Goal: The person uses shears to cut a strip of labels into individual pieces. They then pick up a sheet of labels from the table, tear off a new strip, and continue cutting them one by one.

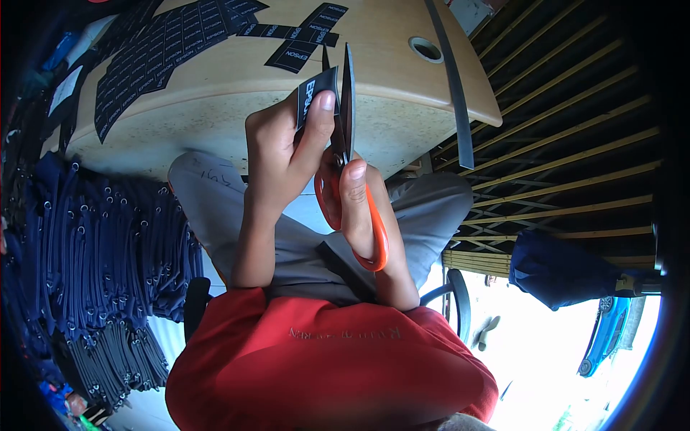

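Observation:
My left hand pinches a small black label piece with white EPSON lettering between thumb and fingers. Wrapped through the orange handles of the scissors is my right hand. The scissor blades point up toward the table and stand slightly apart, just right of the label piece. Several cut black EPSON labels lie loosely overlapped on the table beyond the blades. My right fingers are partly hidden behind the handles.
The wooden table has a round hole and a dark strip over its right edge. Large printed label sheets lie at left. Bundled navy straps hang at left. A slatted gate stands at right.

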